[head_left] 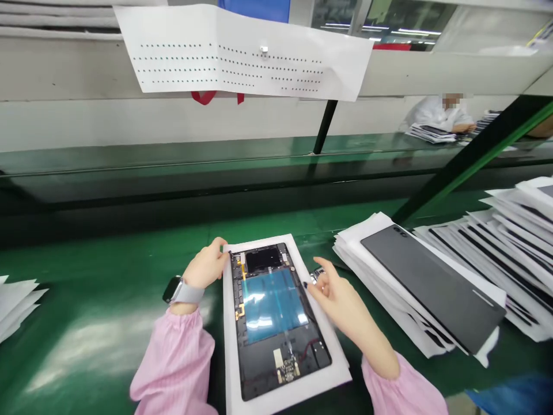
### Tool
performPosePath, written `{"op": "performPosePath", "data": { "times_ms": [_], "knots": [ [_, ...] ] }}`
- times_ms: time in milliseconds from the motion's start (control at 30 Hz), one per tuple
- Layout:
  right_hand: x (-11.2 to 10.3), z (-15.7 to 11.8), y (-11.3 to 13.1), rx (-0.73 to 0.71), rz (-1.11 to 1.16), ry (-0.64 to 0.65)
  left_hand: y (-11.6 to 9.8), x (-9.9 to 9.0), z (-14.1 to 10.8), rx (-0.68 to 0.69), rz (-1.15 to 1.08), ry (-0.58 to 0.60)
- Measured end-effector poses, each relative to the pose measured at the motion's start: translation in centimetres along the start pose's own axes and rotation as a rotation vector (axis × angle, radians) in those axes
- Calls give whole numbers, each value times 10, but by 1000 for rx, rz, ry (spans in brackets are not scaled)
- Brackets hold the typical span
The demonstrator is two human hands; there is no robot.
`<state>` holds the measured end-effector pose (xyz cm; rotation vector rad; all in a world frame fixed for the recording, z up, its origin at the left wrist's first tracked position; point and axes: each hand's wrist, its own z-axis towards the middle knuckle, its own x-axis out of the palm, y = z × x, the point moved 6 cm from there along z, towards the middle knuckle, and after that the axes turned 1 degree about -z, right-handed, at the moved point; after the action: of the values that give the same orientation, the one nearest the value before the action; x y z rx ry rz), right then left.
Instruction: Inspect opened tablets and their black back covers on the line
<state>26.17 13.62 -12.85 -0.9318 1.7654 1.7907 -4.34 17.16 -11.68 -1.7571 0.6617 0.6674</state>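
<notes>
An opened tablet (pixel 279 305) lies face down on a white foam sheet (pixel 232 369) before me, its inside bare. A shiny blue film covers its battery (pixel 272 302), and a small circuit board shows near the lower end. My left hand (pixel 206 266), wearing a watch, closes its fingers on the upper left corner of tablet and sheet. At the tablet's right edge, my right hand (pixel 339 297) has its thumb and fingers curled around a small shiny metal piece (pixel 317 275) with a dark tip near the thumb. What that piece is, I cannot make out.
Right of me, a dark grey tablet back cover (pixel 432 285) tops a pile of foam sheets. More stacked sheets (pixel 518 248) stand beyond it. White sheets (pixel 17 308) lie at far left. A slanted green-black post (pixel 466 155) rises at right. Across the bench sits another person (pixel 434 112).
</notes>
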Motion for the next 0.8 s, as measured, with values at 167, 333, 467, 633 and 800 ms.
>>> {"op": "performPosePath", "data": {
  "times_ms": [167, 333, 467, 633, 800],
  "knots": [
    [-9, 10, -21, -33, -275, -154, -2, -26, -15, -13, -2, -180],
    [14, 7, -35, -152, -403, -194, -25, -45, -46, 74, -176, -256],
    [27, -1, -46, -204, -406, -267, -31, -51, -65, 61, -287, -304],
    [34, -3, -57, -189, -338, -318, -35, -56, -72, 54, -245, -367],
    [18, 6, -51, -179, -180, -332, -46, -58, -78, 90, -253, -373]
  ]
}}
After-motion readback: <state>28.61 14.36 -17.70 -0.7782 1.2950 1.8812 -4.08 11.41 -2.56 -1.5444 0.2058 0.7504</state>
